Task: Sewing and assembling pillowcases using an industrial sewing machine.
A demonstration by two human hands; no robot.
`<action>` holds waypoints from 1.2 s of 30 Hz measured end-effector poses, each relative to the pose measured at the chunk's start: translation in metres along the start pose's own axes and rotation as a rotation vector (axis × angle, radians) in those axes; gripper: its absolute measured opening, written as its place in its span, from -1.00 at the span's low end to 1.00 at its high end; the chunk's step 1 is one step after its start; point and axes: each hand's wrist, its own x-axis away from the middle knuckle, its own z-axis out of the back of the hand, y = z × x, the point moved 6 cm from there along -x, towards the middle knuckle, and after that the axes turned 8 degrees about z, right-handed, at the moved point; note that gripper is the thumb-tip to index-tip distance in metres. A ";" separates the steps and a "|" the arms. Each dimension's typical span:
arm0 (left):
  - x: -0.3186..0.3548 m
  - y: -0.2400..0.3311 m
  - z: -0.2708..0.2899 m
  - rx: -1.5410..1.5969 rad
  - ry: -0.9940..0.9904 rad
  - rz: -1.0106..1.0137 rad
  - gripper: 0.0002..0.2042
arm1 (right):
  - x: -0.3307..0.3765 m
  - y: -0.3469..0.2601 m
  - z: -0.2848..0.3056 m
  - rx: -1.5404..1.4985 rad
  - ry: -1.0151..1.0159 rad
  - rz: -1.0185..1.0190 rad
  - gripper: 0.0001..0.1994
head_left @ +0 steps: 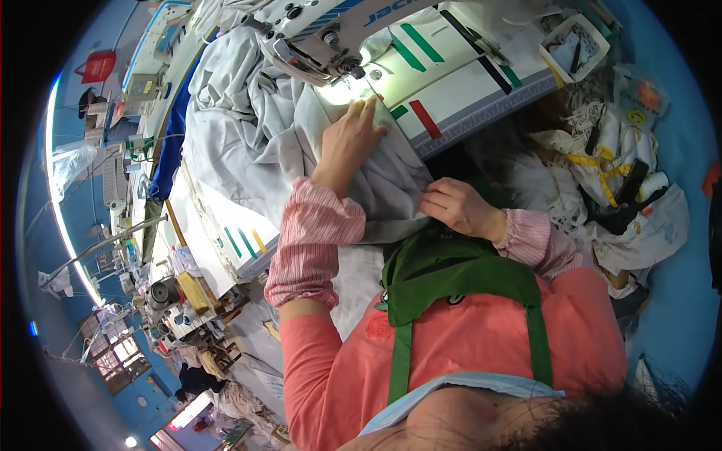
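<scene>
A large piece of light grey fabric (248, 113) lies bunched over the sewing machine's bed and hangs toward my lap. My left hand (350, 144) rests on it just in front of the lit needle area of the sewing machine (323, 45). Its fingers are stretched forward and pressed down on the cloth, with the thumb apart. Nearer to me and to the right, my right hand (462, 208) has its fingers closed on the fabric's edge, below the front of the table. The fingertips there are partly hidden by the cloth.
A ruler strip (489, 109) runs along the table's front edge, with red and green tape (425, 119) nearby. At the far right stands a white tray (553, 56) of small parts. Thread cones and a yellow tape measure (602, 169) fill a cloth bag. More machines line the left.
</scene>
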 end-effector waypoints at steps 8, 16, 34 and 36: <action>0.012 -0.015 -0.001 -0.005 0.140 -0.007 -0.47 | -0.003 0.002 -0.002 0.007 -0.005 -0.036 -0.83; 0.001 -0.027 0.001 0.000 0.214 -0.056 -0.52 | -0.015 0.015 0.000 -0.004 0.054 -0.085 -0.80; -0.048 -0.086 -0.006 -0.033 0.207 -0.035 -0.58 | -0.050 0.042 0.000 0.016 0.120 -0.095 -0.73; -0.057 -0.096 -0.007 -0.010 0.205 -0.048 -0.59 | -0.056 0.046 -0.001 0.016 0.119 -0.104 -0.73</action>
